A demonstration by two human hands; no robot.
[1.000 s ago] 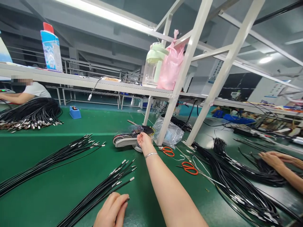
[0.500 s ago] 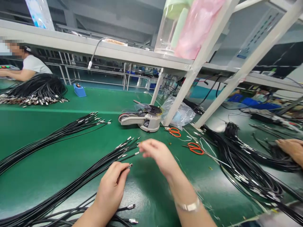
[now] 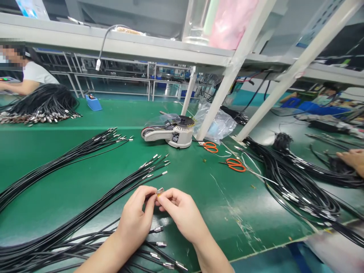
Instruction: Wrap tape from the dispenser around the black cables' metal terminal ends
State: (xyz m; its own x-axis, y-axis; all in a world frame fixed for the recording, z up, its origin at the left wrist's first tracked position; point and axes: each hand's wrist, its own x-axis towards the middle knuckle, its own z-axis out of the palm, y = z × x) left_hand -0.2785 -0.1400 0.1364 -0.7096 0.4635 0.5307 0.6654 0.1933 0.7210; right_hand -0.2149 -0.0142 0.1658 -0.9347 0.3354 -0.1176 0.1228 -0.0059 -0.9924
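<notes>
Left hand [image 3: 137,213] and right hand [image 3: 182,212] pinch one metal connector [image 3: 160,190] above the green surface [image 3: 196,174]. Five cable tips [image 3: 161,244] lie nearest; beyond, two black cable bundles [image 3: 113,195] leftward, two orange scissors [image 3: 236,169], one tape dispenser [image 3: 182,141], then one white post [image 3: 223,91] partly hiding a plastic bag [image 3: 224,126].

- No word, number or brand can be read with certainty.
- On the grey-white machine [image 3: 186,138] there is a black label [image 3: 175,137] with white marks, which are too small for reading.
- On the pale board [image 3: 319,25] at the upper right stand dark marks, too blurred to read.
</notes>
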